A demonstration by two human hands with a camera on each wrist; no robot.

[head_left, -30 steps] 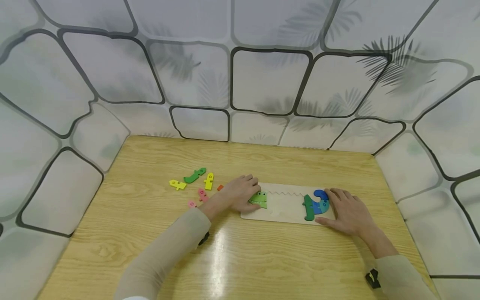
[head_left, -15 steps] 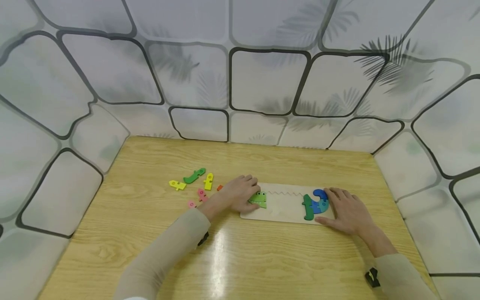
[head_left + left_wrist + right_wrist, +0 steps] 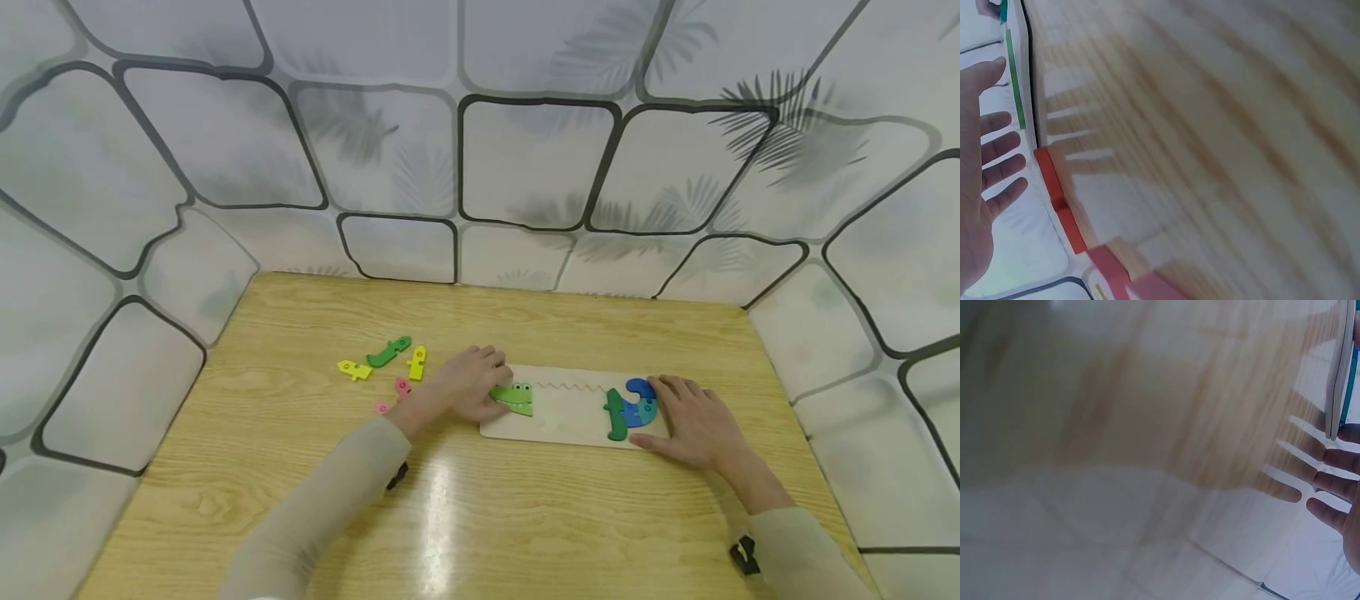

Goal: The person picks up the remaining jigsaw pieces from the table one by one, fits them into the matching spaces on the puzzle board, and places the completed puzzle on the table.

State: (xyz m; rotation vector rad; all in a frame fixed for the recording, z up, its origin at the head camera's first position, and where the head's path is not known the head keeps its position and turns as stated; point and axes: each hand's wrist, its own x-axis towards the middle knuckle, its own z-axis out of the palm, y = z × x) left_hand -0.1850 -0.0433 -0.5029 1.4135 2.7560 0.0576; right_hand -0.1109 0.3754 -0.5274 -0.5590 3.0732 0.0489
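Note:
A pale wooden puzzle board (image 3: 566,417) lies on the table, a zigzag line along its far part. A light-green crocodile-head piece (image 3: 517,398) lies at its left end; a dark-green piece (image 3: 617,414) and joined blue pieces (image 3: 640,406) lie at its right. My left hand (image 3: 471,385) hovers by the left end, partly covering the head piece; in the left wrist view its fingers (image 3: 1004,147) are spread and hold nothing. My right hand (image 3: 697,423) rests at the board's right end, thumb and fingers apart. In the right wrist view one finger touches the board's edge (image 3: 1335,381).
Left of the board lie a green piece (image 3: 389,352), two yellow pieces (image 3: 355,369) and pink pieces (image 3: 403,388) partly behind the left arm. An orange-red piece (image 3: 1057,194) shows in the left wrist view. Patterned panels (image 3: 532,167) enclose the table (image 3: 525,517).
My left hand has shifted slightly left, uncovering more of the crocodile-head piece and hiding the orange-red piece from the head view. My right hand has stayed in place.

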